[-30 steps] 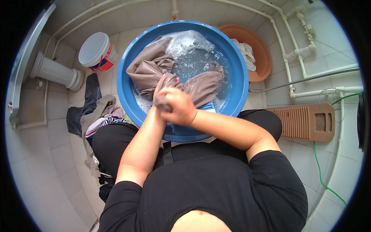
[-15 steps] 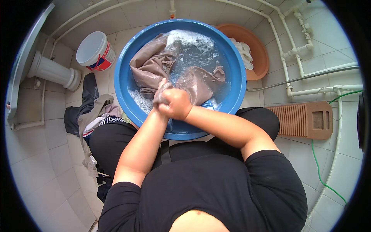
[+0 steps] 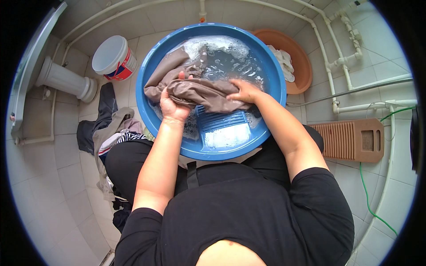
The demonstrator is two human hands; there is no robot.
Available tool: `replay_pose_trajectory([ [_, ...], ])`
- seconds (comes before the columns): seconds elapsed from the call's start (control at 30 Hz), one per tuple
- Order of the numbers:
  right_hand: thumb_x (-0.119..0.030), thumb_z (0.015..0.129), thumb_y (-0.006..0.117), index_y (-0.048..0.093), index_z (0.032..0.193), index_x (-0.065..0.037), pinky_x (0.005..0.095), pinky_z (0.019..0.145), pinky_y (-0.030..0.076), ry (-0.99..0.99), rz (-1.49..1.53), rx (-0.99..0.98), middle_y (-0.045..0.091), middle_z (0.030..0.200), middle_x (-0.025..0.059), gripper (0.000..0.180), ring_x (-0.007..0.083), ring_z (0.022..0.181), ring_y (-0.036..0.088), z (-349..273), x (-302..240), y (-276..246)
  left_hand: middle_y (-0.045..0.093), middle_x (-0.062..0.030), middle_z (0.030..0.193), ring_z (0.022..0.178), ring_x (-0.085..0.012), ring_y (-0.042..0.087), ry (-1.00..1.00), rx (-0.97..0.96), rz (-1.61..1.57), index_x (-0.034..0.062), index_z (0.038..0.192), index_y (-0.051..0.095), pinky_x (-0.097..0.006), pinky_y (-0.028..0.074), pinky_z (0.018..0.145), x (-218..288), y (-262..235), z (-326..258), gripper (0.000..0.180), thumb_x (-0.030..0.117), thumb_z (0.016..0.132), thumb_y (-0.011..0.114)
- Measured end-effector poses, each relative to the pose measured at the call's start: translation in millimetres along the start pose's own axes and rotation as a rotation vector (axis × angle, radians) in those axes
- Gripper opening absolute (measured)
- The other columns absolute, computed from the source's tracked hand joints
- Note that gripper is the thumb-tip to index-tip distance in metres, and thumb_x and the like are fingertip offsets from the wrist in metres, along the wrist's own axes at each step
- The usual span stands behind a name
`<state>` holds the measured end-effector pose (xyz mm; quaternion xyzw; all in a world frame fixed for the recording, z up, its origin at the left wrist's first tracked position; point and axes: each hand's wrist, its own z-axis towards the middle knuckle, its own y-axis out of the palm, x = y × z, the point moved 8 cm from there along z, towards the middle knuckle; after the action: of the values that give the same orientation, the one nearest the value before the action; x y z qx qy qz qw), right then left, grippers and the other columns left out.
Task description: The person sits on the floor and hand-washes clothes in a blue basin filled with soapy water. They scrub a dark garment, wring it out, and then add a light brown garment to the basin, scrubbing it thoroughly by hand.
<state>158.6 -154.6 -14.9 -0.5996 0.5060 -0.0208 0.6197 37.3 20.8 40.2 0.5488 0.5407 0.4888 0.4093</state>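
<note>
A wet taupe garment (image 3: pixel 202 94) is stretched sideways across the front half of a large blue tub (image 3: pixel 143 111) of foamy water. My left hand (image 3: pixel 174 107) grips its bunched left part, with the thumb at the near side and fingertips showing behind the cloth. At the other end my right hand (image 3: pixel 245 92) is closed on the garment, the fingers partly over the fabric. More of the same cloth lies folded at the tub's left side. Below the garment, a blue ribbed washboard (image 3: pixel 226 128) slopes at the near rim, its upper end covered by cloth.
Behind the tub on the right stands an orange basin (image 3: pixel 305 66) with white cloth (image 3: pixel 283 62). A white bucket (image 3: pixel 114 57) is at the back left, near a pile of clothes (image 3: pixel 108 126). A brown washboard (image 3: pixel 348 139) and pipes (image 3: pixel 335 88) are along the right.
My hands were clenched together around twisted cloth at the tub's near left. They have moved apart, the right hand rightward, and the garment is now spread between them. The blue washboard is more exposed.
</note>
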Motion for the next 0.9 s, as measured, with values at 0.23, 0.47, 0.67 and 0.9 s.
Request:
replay_pose_trajectory([
  [0.23, -0.02, 0.077, 0.059, 0.067, 0.092, -0.002, 0.0303, 0.09, 0.041, -0.266, 0.692, 0.349, 0.061, 0.106, 0.0109, 0.025, 0.0194, 0.102, 0.053, -6, -83, -19, 0.056, -0.0111, 0.115, 0.106, -0.0286, 0.053, 0.086, 0.354, 0.125, 0.0081, 0.116, 0.051, -0.046, 0.041, 0.094, -19, -45, 3, 0.045, 0.042, 0.087, 0.05],
  [0.47, -0.019, 0.067, 0.064, 0.055, 0.066, -0.005, 0.0359, 0.069, 0.047, -0.562, 0.294, 0.617, 0.059, 0.089, 0.0113, 0.016, 0.0304, 0.082, 0.057, -68, -210, -2, 0.055, -0.0057, 0.093, 0.088, -0.0197, 0.054, 0.029, 0.031, 0.346, 0.0139, 0.096, 0.053, -0.038, 0.042, 0.087, -45, -60, -6, 0.033, 0.04, 0.093, 0.033],
  [0.67, -0.02, 0.067, 0.06, 0.053, 0.063, -0.008, 0.0375, 0.058, 0.047, 0.176, 0.368, 0.533, 0.057, 0.067, 0.0122, 0.013, 0.0287, 0.064, 0.058, -29, -116, 0, 0.056, -0.008, 0.099, 0.096, -0.0204, 0.054, -0.102, 0.16, 0.304, 0.0079, 0.104, 0.052, -0.032, 0.043, 0.086, -64, -34, 1, 0.029, 0.028, 0.087, 0.041],
  [0.9, -0.019, 0.066, 0.062, 0.047, 0.057, -0.007, 0.0381, 0.052, 0.043, -0.532, 0.19, 0.675, 0.05, 0.06, 0.0118, 0.021, 0.0307, 0.058, 0.053, -46, -190, 0, 0.058, -0.0076, 0.092, 0.089, -0.0214, 0.056, -0.068, 0.061, 0.462, 0.0084, 0.096, 0.055, -0.032, 0.045, 0.082, -48, -39, -9, 0.032, 0.036, 0.086, 0.044],
])
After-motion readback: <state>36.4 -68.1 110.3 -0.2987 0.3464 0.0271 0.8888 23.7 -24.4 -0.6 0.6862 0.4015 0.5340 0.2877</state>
